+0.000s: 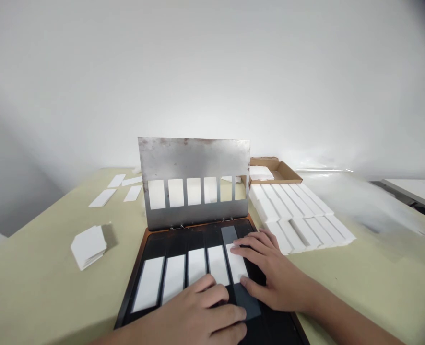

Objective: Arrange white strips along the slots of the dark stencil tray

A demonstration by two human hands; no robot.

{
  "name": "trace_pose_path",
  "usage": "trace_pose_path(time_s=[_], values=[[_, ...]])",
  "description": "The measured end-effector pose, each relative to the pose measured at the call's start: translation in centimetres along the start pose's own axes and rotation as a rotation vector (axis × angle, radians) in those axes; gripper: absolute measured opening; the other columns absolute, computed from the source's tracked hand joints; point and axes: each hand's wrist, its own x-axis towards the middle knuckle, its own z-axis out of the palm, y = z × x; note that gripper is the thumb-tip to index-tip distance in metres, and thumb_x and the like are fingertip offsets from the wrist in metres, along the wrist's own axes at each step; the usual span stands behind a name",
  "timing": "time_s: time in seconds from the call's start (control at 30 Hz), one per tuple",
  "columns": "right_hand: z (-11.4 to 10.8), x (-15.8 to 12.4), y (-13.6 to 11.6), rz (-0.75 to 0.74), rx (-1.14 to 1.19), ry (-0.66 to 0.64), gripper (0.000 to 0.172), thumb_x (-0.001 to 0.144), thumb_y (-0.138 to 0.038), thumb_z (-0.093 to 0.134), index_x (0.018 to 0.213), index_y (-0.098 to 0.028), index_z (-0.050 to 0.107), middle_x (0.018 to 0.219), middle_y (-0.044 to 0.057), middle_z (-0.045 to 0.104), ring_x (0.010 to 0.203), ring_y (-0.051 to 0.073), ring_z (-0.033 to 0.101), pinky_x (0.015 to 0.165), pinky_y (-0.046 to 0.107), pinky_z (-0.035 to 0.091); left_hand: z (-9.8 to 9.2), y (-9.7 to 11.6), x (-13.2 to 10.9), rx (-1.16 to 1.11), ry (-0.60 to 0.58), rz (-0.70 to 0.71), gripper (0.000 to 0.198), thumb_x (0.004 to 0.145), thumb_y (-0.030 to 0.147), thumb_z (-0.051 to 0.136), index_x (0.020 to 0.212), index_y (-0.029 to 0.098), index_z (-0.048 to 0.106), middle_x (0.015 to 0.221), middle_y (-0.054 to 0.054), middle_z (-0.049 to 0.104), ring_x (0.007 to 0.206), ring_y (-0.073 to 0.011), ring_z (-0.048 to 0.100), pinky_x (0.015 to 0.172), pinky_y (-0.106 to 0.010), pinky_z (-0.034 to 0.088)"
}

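Note:
A black tray (169,242) with an orange-brown rim lies in front of me, holding several white rectangular cards in parallel slots. My right hand (270,273) sits on the rightmost white card (236,262), with fingers at its far end and thumb at its near end. A grey strip of the slot shows beyond that card. My left hand (201,311) rests over the near ends of the middle cards, which it partly hides, and holds nothing. A steel stencil plate (194,158) with a row of rectangular windows stands upright, hinged at the tray's far edge.
A pale green table (36,292) carries a loose stack of white cards (88,247) and several single cards (102,197) on the left. Rows of white bars (299,215) and an open cardboard box (275,171) are on the right. Another table (417,191) stands further right.

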Motion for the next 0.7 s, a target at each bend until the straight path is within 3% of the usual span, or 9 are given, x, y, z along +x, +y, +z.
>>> trace_pose_path(time_s=[0.33,0.7], values=[[0.11,0.01,0.23,0.001,0.01,-0.007,0.058,0.093,-0.028,0.068,0.149,-0.029,0.052,0.152,0.006,0.058,0.14,0.032,0.045,0.124,0.057,0.027,-0.4,0.11,0.07,-0.008,-0.002,-0.005,0.021,0.101,0.025,0.074,0.121,0.021,0.071,0.12,0.001,0.078,0.089,-0.0163,0.064,0.085,-0.036,0.047],[0.14,0.07,0.15,0.005,0.04,0.003,0.066,0.091,-0.026,0.068,0.153,-0.028,0.046,0.152,0.007,0.058,0.14,0.032,0.046,0.124,0.057,0.029,-0.28,-0.12,0.09,-0.01,-0.01,-0.007,0.018,0.109,0.024,0.062,0.124,0.02,0.071,0.125,0.002,0.077,0.091,-0.017,0.062,0.088,-0.036,0.046]])
